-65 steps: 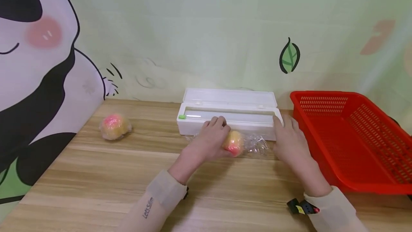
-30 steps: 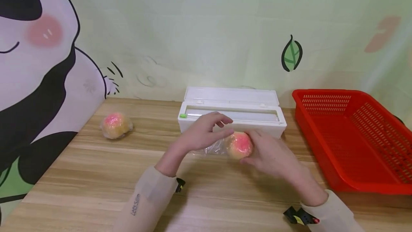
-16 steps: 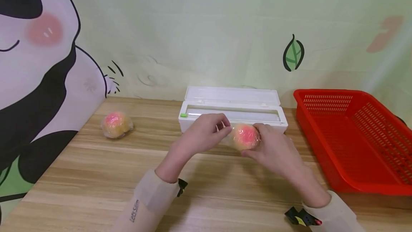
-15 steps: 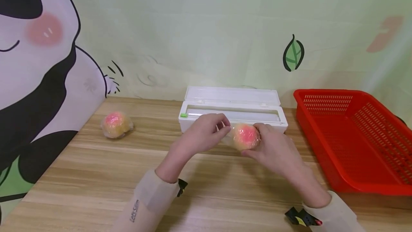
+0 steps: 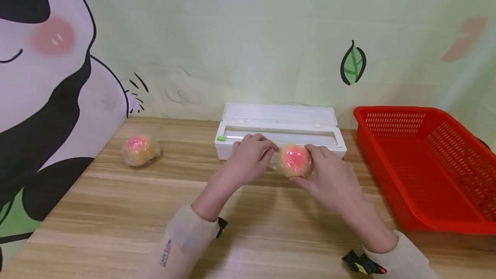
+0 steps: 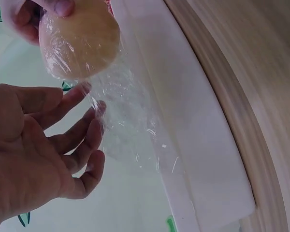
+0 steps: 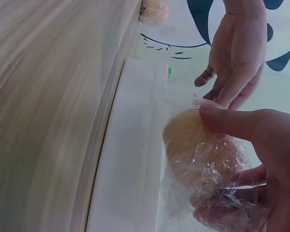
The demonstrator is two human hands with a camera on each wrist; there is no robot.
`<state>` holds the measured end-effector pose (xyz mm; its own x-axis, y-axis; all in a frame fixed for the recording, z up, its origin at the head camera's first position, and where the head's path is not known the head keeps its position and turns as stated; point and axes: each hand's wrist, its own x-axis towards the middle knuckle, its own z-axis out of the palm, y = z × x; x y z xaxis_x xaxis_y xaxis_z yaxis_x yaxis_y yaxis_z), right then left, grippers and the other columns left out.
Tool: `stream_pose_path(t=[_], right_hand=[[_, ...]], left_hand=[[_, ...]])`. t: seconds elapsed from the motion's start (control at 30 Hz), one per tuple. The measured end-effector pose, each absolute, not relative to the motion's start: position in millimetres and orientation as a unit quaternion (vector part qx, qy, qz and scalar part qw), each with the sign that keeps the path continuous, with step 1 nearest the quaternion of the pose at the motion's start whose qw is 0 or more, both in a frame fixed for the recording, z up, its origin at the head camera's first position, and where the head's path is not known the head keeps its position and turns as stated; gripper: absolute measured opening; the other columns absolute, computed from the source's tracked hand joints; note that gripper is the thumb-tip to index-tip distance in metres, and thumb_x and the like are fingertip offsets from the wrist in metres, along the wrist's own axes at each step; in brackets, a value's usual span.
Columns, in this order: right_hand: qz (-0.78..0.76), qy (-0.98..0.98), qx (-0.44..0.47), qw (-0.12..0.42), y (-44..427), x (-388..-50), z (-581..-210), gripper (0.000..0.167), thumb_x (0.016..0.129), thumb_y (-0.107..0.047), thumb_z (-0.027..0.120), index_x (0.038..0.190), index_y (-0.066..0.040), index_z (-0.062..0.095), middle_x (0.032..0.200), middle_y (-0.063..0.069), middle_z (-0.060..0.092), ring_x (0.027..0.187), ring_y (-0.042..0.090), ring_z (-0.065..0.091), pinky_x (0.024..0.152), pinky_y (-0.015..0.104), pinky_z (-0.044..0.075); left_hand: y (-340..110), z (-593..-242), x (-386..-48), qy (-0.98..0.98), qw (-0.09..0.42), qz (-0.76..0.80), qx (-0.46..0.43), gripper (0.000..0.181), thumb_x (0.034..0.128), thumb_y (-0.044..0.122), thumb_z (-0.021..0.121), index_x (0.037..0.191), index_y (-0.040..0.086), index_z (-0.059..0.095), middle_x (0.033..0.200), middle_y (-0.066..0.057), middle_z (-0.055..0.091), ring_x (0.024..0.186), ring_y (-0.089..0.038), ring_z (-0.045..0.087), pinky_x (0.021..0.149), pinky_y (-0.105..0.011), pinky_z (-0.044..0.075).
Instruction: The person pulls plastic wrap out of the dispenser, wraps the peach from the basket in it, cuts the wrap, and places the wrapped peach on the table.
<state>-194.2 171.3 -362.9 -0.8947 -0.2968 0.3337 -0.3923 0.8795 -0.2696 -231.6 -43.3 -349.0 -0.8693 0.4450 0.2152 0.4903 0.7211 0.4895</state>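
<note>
My right hand [image 5: 333, 178] grips a pink and yellow peach [image 5: 295, 160] wrapped in clear cling film, held up in front of a white cling film dispenser [image 5: 284, 152]. In the right wrist view, thumb and fingers curl around the peach [image 7: 193, 145], with bunched film on the near side. My left hand [image 5: 249, 158] is just left of the peach. In the left wrist view, its loosely bent fingers [image 6: 82, 140] touch the loose tail of film [image 6: 125, 116] hanging from the peach. The dispenser's lid stands up, and a green slider [image 5: 221, 138] sits at its left end.
Another film-wrapped peach [image 5: 140, 150] lies on the wooden table [image 5: 116, 210] at the left. A red plastic basket [image 5: 410, 210] stands at the right, beside the dispenser. A printed backdrop [image 5: 271, 46] rises behind the table.
The right hand has come from the dispenser's right end and taken the peach from the left hand, lifting it. The left hand has let go and moved to the film's left side.
</note>
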Motion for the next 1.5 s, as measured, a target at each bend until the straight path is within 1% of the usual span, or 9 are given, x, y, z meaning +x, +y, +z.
stream_pose_path(t=[0.2,0.27,0.37,0.53,0.87,1.03,1.17,1.33,1.5], right_hand=[[0.167,-0.957,0.177,0.156,169.6,-192.7,-362.7,0.081,0.075,-0.039,0.093,0.132,0.006,0.057,0.117,0.020,0.066,0.096,0.034,0.066,0.077,0.054,0.058],[0.168,-0.956,0.177,0.162,169.1,-192.4,-362.5,0.081,0.075,-0.039,0.093,0.131,0.006,0.057,0.115,0.020,0.066,0.093,0.034,0.066,0.076,0.053,0.058],[0.171,-0.955,0.175,0.170,168.9,-191.5,-362.3,0.082,0.075,-0.038,0.094,0.132,0.007,0.056,0.113,0.021,0.066,0.090,0.033,0.066,0.075,0.052,0.059],[0.175,-0.946,0.185,0.200,168.5,-189.7,-362.9,0.084,0.074,-0.037,0.095,0.132,0.008,0.056,0.114,0.022,0.065,0.090,0.035,0.066,0.074,0.052,0.059],[0.181,-0.932,0.209,0.233,167.0,-188.2,-362.4,0.087,0.070,-0.035,0.097,0.132,0.008,0.056,0.117,0.023,0.065,0.094,0.034,0.066,0.078,0.050,0.059],[0.185,-0.928,0.226,0.232,167.5,-188.5,-361.8,0.087,0.071,-0.034,0.097,0.134,0.008,0.055,0.122,0.023,0.064,0.104,0.036,0.064,0.085,0.052,0.057],[0.192,-0.924,0.235,0.232,167.0,-188.5,-361.2,0.086,0.073,-0.033,0.096,0.135,0.008,0.054,0.124,0.023,0.063,0.107,0.036,0.063,0.087,0.052,0.056],[0.199,-0.919,0.243,0.239,166.5,-187.8,-360.7,0.087,0.072,-0.033,0.097,0.136,0.007,0.054,0.126,0.022,0.063,0.108,0.035,0.063,0.088,0.050,0.057],[0.204,-0.914,0.251,0.247,165.9,-187.3,-360.9,0.086,0.071,-0.032,0.097,0.136,0.006,0.055,0.126,0.020,0.063,0.107,0.034,0.063,0.087,0.049,0.057]], left_hand=[[-40.4,-348.7,-226.0,-0.935,0.068,-0.254,-0.239,0.024,0.1053,0.011,0.056,0.118,0.012,0.076,0.115,-0.009,0.059,0.107,-0.029,0.048,0.086,-0.040,0.041],[-40.2,-347.7,-223.4,-0.943,0.056,-0.237,-0.225,0.028,0.1054,0.011,0.055,0.125,0.017,0.074,0.116,-0.008,0.057,0.106,-0.028,0.048,0.084,-0.040,0.040],[-40.4,-346.8,-221.9,-0.948,0.030,-0.230,-0.219,0.034,0.1054,0.008,0.050,0.133,0.020,0.066,0.118,-0.011,0.058,0.100,-0.026,0.054,0.082,-0.039,0.044],[-39.6,-350.5,-228.0,-0.922,0.002,-0.317,-0.224,0.029,0.1079,0.007,0.042,0.132,0.010,0.059,0.114,-0.015,0.058,0.094,-0.024,0.057,0.076,-0.034,0.052],[-42.4,-362.8,-239.8,-0.842,-0.034,-0.494,-0.213,0.023,0.1113,0.018,0.042,0.122,0.005,0.058,0.116,-0.009,0.059,0.101,-0.022,0.061,0.084,-0.037,0.054],[-42.0,-364.2,-240.5,-0.812,-0.065,-0.553,-0.177,0.033,0.1115,0.024,0.043,0.136,0.003,0.051,0.126,-0.012,0.058,0.108,-0.025,0.067,0.093,-0.041,0.055],[-41.9,-366.1,-243.6,-0.783,-0.087,-0.593,-0.167,0.043,0.1108,0.024,0.044,0.147,0.000,0.046,0.131,-0.016,0.056,0.113,-0.027,0.064,0.095,-0.040,0.054],[-42.3,-366.3,-245.7,-0.769,-0.096,-0.610,-0.165,0.043,0.1096,0.021,0.045,0.142,-0.006,0.052,0.133,-0.016,0.057,0.117,-0.027,0.060,0.094,-0.034,0.055],[-42.5,-364.0,-243.7,-0.776,-0.093,-0.603,-0.161,0.042,0.1097,0.019,0.042,0.138,-0.007,0.057,0.133,-0.018,0.054,0.119,-0.029,0.058,0.095,-0.036,0.054]])
